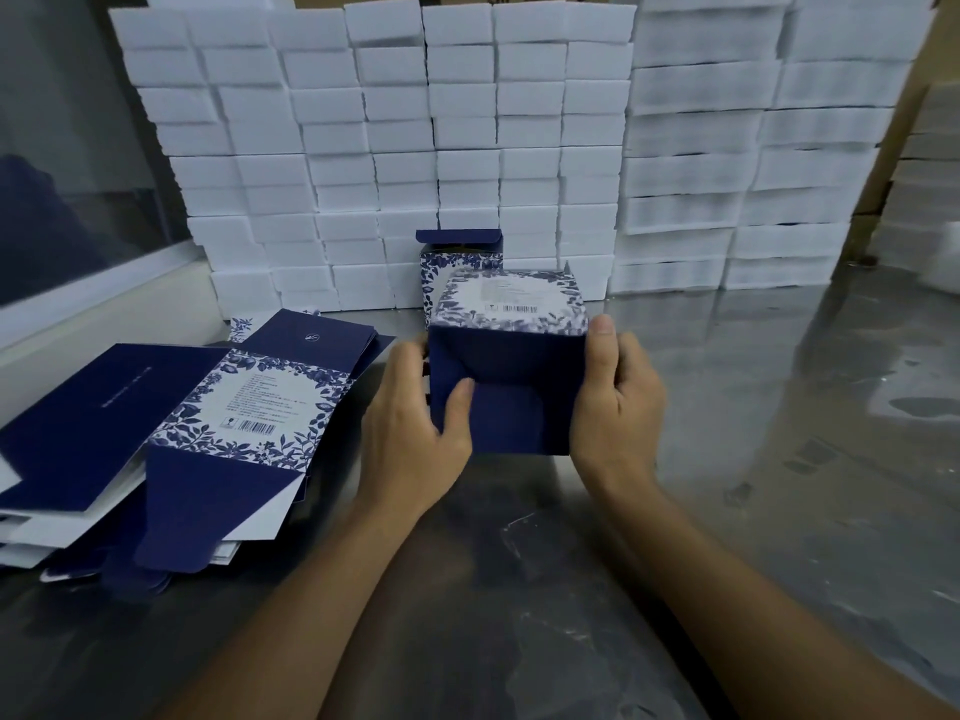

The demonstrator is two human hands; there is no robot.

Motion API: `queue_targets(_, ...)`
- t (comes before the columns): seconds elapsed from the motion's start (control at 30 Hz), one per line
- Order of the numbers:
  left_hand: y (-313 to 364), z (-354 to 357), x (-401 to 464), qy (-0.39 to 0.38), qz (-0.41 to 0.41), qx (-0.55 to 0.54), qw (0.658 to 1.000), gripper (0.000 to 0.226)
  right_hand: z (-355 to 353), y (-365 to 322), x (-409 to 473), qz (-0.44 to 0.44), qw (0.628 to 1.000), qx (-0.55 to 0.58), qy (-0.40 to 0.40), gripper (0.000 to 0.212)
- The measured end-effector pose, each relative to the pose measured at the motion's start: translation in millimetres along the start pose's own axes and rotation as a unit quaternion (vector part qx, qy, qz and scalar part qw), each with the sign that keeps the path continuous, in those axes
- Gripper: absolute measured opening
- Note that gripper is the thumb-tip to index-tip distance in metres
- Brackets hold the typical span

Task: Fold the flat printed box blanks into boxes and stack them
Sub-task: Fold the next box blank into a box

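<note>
Grip: your left hand (415, 428) and right hand (615, 402) are clasping the box (506, 366).
Risk: you are pressing the bottom flap (506, 418) with your thumb; squeezing harder risks creasing it.

matt printed card box (506, 387), glossy metal table (779, 459)

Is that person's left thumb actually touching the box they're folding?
Touching. The head view shows the left hand with its thumb pressed flat on the dark blue flap of the box.

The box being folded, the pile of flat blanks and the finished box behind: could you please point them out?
box being folded (506, 298): head view, printed top panel.
pile of flat blanks (249, 402): head view, top blank's label panel.
finished box (460, 240): head view, raised blue flap.
</note>
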State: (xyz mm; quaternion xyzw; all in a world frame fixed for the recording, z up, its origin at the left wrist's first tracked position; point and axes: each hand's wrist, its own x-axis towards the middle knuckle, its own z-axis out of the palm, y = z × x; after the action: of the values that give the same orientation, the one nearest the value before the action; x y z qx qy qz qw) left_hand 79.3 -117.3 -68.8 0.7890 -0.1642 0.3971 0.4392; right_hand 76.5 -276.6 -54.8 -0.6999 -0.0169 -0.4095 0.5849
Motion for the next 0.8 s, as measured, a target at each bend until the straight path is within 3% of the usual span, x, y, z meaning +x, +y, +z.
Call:
queue_targets(0.07, -1.6, -0.4, 0.5, 0.001, -0.008, -0.006, 1.000, 0.040, 0.0, 0.3, -0.7, 0.002, 1.000, 0.020, -0.015, 0.054)
queue_targets(0.23, -9.6, 1.1, 0.2, -0.009, -0.011, 0.041, 0.999, 0.057, 2.7, 8.3, 1.8, 0.036, 0.997, 0.041, -0.045, 0.025)
queue_targets(0.47, -11.6, 0.1, -3.2, -0.100, -0.045, -0.010, 0.994, 0.077, 0.4, 20.7, 5.1, 0.050, 0.996, 0.043, -0.064, 0.005)
queue_targets(0.73, -16.3, 6.2, -0.3, -0.116, -0.067, -0.005, 0.991, 0.034, -4.9, 33.5, 7.7, 0.152, 0.979, -0.024, -0.132, 0.032)
queue_targets(0.8, -18.0, 6.4, -0.6, -0.113, -0.080, -0.007, 0.990, 0.037, -4.8, 33.9, 7.4, 0.164, 0.976, -0.026, -0.143, 0.031)
